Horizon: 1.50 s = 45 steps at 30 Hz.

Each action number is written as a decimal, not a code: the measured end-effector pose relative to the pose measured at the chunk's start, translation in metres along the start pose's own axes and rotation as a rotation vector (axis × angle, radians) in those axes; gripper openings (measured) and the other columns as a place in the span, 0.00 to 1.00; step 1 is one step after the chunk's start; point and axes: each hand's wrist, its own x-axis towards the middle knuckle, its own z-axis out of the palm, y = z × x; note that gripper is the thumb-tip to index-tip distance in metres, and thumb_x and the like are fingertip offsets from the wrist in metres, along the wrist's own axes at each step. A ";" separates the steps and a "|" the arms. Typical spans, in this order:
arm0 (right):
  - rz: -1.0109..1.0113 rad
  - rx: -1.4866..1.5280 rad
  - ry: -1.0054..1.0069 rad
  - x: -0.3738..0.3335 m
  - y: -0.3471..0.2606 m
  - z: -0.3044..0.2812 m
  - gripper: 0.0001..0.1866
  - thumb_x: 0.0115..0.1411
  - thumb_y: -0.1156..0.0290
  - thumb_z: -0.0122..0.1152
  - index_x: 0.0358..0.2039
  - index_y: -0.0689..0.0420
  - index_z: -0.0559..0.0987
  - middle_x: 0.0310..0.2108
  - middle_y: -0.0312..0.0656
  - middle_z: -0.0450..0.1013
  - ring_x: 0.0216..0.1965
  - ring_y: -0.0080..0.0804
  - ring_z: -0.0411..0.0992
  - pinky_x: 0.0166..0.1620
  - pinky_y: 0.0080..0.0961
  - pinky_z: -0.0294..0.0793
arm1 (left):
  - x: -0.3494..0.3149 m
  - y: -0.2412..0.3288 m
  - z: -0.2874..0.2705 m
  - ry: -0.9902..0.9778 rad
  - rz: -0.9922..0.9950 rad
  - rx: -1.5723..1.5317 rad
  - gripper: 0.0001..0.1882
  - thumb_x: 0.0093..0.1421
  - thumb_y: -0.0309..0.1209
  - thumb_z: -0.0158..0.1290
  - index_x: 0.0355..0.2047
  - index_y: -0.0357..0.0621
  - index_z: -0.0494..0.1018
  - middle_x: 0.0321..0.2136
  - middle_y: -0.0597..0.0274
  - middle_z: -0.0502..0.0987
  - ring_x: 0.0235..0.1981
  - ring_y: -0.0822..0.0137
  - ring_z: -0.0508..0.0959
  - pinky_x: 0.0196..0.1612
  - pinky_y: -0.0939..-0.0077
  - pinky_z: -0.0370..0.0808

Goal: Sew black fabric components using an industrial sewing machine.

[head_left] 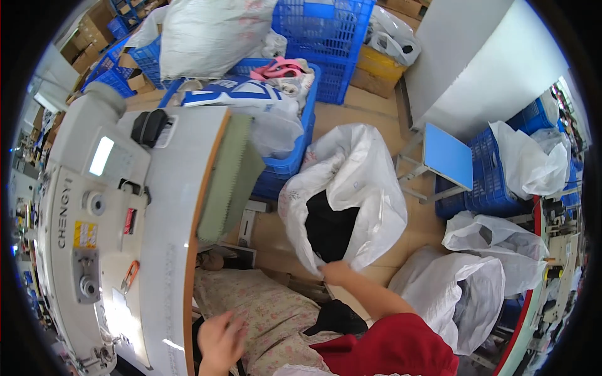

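The right grip (337, 273) touches the white sack (384, 203) at its near rim, hold unclear, black fabric (329, 229) just inside; the left grip (221, 338), loosely spread, is well apart from the sack.

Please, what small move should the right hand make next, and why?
Probably the right hand should reach inside the large white plastic sack: it is at the near rim, the sack's mouth gapes, and soft-looking black material shows within. The left hand appears empty.

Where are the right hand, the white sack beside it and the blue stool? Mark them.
Right hand (337, 273), head view: its back.
White sack (379, 202), head view: its right side.
Blue stool (446, 155), head view: the seat.
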 end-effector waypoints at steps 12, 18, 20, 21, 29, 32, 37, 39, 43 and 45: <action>-0.234 0.309 -0.329 -0.031 -0.046 -0.097 0.24 0.54 0.57 0.55 0.45 0.61 0.75 0.45 0.52 0.73 0.47 0.48 0.72 0.50 0.39 0.69 | 0.135 -0.016 0.190 -0.730 -0.068 0.218 0.17 0.51 0.41 0.56 0.36 0.42 0.78 0.61 0.53 0.60 0.40 0.53 0.75 0.43 0.58 0.72; 0.084 0.388 0.244 0.077 0.106 -0.100 0.34 0.54 0.58 0.58 0.56 0.66 0.65 0.52 0.61 0.67 0.53 0.54 0.66 0.57 0.37 0.64 | 0.132 -0.035 0.181 -0.570 -0.052 0.246 0.13 0.49 0.35 0.58 0.31 0.39 0.79 0.62 0.51 0.57 0.47 0.49 0.71 0.52 0.58 0.68; 0.252 0.432 0.405 0.075 0.129 -0.139 0.36 0.53 0.55 0.59 0.56 0.66 0.65 0.55 0.61 0.64 0.57 0.55 0.62 0.60 0.36 0.60 | 0.134 -0.034 0.170 -0.576 -0.063 0.251 0.15 0.48 0.32 0.59 0.35 0.38 0.78 0.63 0.51 0.56 0.51 0.49 0.69 0.54 0.58 0.66; 0.256 0.487 0.572 0.065 0.134 -0.160 0.36 0.53 0.54 0.59 0.56 0.66 0.65 0.56 0.61 0.63 0.59 0.55 0.60 0.61 0.36 0.59 | 0.135 -0.034 0.166 -0.545 -0.056 0.233 0.20 0.46 0.29 0.59 0.41 0.38 0.75 0.64 0.52 0.54 0.52 0.48 0.68 0.55 0.58 0.65; 0.173 0.782 1.219 0.039 0.184 -0.240 0.43 0.49 0.76 0.59 0.64 0.54 0.49 0.56 0.59 0.60 0.53 0.50 0.67 0.55 0.38 0.66 | 0.158 -0.022 0.155 -0.503 -0.197 0.192 0.46 0.40 0.28 0.64 0.61 0.44 0.58 0.67 0.49 0.43 0.57 0.47 0.64 0.59 0.59 0.62; 0.052 0.352 1.350 0.034 0.177 -0.217 0.20 0.47 0.76 0.58 0.43 0.58 0.70 0.44 0.53 0.67 0.46 0.52 0.68 0.48 0.39 0.69 | 0.161 -0.026 0.151 -0.406 -0.242 0.257 0.50 0.37 0.31 0.66 0.62 0.43 0.56 0.67 0.47 0.43 0.61 0.48 0.60 0.61 0.60 0.59; -0.275 0.190 0.973 0.042 0.126 -0.160 0.05 0.45 0.74 0.58 0.26 0.58 0.75 0.25 0.43 0.71 0.33 0.45 0.71 0.36 0.38 0.72 | 0.157 -0.033 0.137 -0.339 -0.117 0.270 0.52 0.34 0.34 0.69 0.61 0.41 0.57 0.66 0.47 0.44 0.66 0.51 0.51 0.65 0.60 0.53; -0.101 0.059 0.660 0.074 0.133 -0.123 0.13 0.45 0.73 0.60 0.34 0.57 0.76 0.32 0.45 0.71 0.38 0.45 0.72 0.39 0.38 0.73 | 0.157 -0.030 0.138 -0.352 -0.115 0.298 0.52 0.34 0.34 0.69 0.61 0.41 0.57 0.66 0.47 0.44 0.66 0.51 0.51 0.65 0.58 0.53; 0.054 0.038 0.553 0.118 0.119 -0.097 0.25 0.46 0.70 0.63 0.48 0.56 0.72 0.51 0.50 0.67 0.49 0.49 0.68 0.49 0.38 0.72 | 0.154 -0.027 0.143 -0.336 -0.281 0.257 0.52 0.34 0.33 0.69 0.62 0.47 0.57 0.67 0.48 0.42 0.66 0.49 0.50 0.63 0.53 0.56; 0.175 0.033 0.589 0.141 0.119 -0.089 0.38 0.44 0.65 0.67 0.56 0.58 0.65 0.60 0.54 0.56 0.58 0.54 0.60 0.54 0.40 0.70 | 0.154 -0.026 0.148 -0.347 -0.304 0.235 0.51 0.35 0.32 0.68 0.62 0.49 0.57 0.67 0.50 0.41 0.65 0.48 0.51 0.62 0.53 0.57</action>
